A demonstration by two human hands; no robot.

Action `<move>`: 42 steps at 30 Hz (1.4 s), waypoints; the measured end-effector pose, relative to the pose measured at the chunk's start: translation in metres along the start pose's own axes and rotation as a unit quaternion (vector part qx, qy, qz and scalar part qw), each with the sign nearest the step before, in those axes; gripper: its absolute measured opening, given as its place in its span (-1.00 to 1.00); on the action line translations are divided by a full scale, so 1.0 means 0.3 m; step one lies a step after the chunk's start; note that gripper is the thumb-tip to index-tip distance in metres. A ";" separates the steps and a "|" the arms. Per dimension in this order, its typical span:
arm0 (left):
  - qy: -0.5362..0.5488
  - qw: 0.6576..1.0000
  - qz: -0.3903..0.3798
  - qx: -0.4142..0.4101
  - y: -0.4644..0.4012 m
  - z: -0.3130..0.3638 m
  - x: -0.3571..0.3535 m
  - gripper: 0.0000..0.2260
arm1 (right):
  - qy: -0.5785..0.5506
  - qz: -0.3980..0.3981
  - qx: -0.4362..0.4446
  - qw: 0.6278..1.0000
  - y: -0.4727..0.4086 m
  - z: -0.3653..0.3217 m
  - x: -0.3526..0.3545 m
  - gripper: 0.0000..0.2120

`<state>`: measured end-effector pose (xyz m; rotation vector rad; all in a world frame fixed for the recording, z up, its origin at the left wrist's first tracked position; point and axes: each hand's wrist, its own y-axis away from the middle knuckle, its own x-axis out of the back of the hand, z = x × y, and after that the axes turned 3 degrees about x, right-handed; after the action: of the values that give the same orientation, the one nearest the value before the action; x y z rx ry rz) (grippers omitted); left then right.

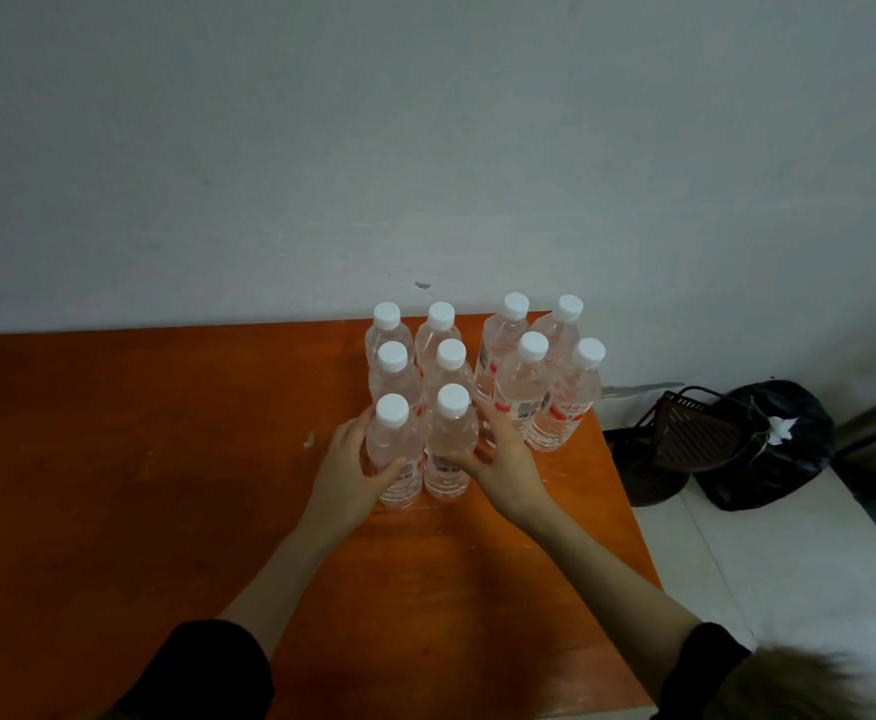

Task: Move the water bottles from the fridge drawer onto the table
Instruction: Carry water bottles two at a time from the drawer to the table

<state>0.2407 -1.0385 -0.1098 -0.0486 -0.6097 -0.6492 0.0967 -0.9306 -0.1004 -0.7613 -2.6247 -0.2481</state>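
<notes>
My left hand grips the front-left water bottle, thumb wrapped across its label. My right hand grips the front-right water bottle beside it, fingers curled round the far side. Both bottles stand upright on the orange bench, touching each other. Eight more water bottles stand upright behind them, near the bench's far right corner. Off the bench to the right, a black bag and a dark basket sit on the floor.
</notes>
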 end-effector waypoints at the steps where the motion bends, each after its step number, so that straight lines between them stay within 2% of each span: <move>1: -0.015 1.000 -0.010 0.001 0.007 0.011 0.005 -0.33 | 0.006 -0.006 0.010 1.000 0.014 -0.010 0.008 -0.30; 5: -0.047 0.998 -0.043 -0.002 0.047 0.057 0.027 -0.27 | 0.113 -0.012 0.026 0.993 0.090 -0.041 0.070 -0.26; 8: -0.053 0.999 0.001 0.001 0.117 0.116 0.034 -0.20 | 0.164 -0.010 0.056 0.985 0.171 -0.073 0.149 -0.22; 12: -0.124 0.988 0.028 -0.083 0.223 0.223 0.045 -0.25 | 0.293 0.011 0.089 0.952 0.277 -0.111 0.265 -0.16; 17: -0.329 0.915 0.053 -0.226 0.311 0.432 0.045 -0.18 | 0.453 0.057 0.074 0.887 0.410 -0.209 0.440 -0.13; 20: -0.354 0.884 0.066 -0.297 0.369 0.571 0.015 -0.20 | 0.500 0.108 0.054 0.857 0.507 -0.270 0.556 -0.13; 26: -0.354 0.848 0.045 -0.392 0.505 0.767 -0.111 -0.31 | 0.530 0.221 0.005 0.819 0.789 -0.309 0.718 -0.12; 30: -0.316 0.832 -0.015 -0.456 0.650 0.806 -0.218 -0.29 | 0.543 0.295 -0.042 0.786 1.054 -0.276 0.758 -0.13; 34: -0.288 0.809 -0.093 -0.503 0.846 0.783 -0.305 -0.24 | 0.535 0.336 -0.123 0.766 1.334 -0.221 0.730 -0.15; 39: -0.257 0.786 -0.173 -0.534 1.103 0.727 -0.401 -0.31 | 0.497 0.385 -0.210 0.749 1.693 -0.191 0.634 -0.16; 42: -0.242 0.761 -0.215 -0.563 1.277 0.704 -0.475 -0.30 | 0.476 0.410 -0.261 0.733 1.907 -0.175 0.590 -0.16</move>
<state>0.2644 -0.6045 0.0412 -1.2820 -0.6450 -1.4129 0.2883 -0.3825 0.0549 -1.3997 -1.0823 -0.8458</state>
